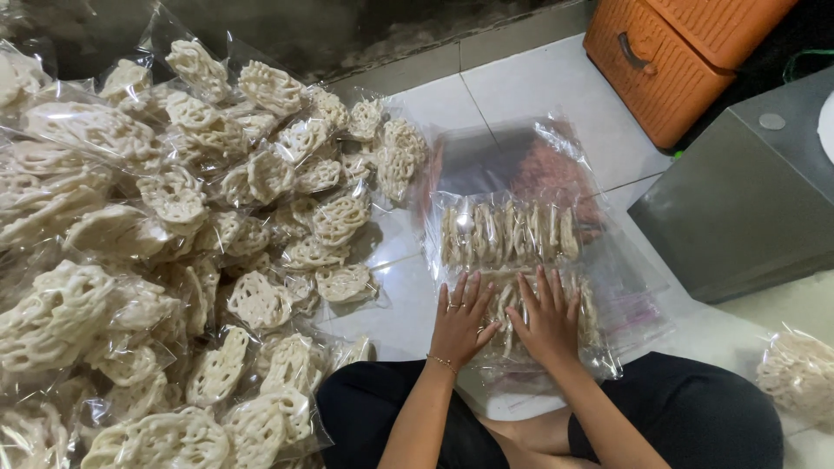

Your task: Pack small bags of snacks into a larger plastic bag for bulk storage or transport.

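I note glossy clear plastic bags [521, 252] over pale, rough, lacy crackers [508, 233]. Floor tiles [556, 87] glazed, smooth white. Orange drawer unit [669, 65] woven-textured plastic. Grey box [738, 208] matt.

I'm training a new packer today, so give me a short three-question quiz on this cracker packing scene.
1. True or false: both hands, the left hand and the right hand, lie flat on a clear bag of crackers.
2. On which side of the person is the big pile of bagged crackers?
A. Left
B. Right
C. Behind
3. Fill in: the crackers in the bag under the hands stand in neat ____, while those in the pile are loose in their bags.

Key:
1. True
2. A
3. Rows
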